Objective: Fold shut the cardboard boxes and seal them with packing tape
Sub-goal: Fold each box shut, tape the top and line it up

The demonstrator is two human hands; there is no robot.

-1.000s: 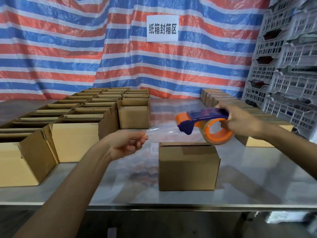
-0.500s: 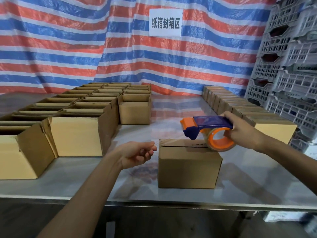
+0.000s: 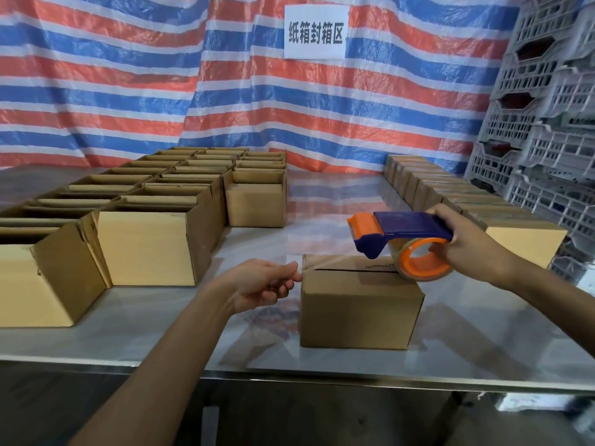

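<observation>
A small cardboard box with its flaps folded shut stands near the front edge of the table. My right hand grips a blue and orange tape dispenser above the box's right top edge. Its roll of clear tape touches the box top. My left hand pinches the free end of the clear tape strip just left of the box. The strip runs taut over the box's top seam, from my fingers to the roll.
Several open cardboard boxes stand in rows on the table's left half. A row of closed boxes lines the right side. Grey plastic crates are stacked at the far right. A striped tarp with a white sign hangs behind.
Both hands have come down and toward the box. The tape strip, earlier held above the box, now lies low across its top, and the roll touches the box's right edge.
</observation>
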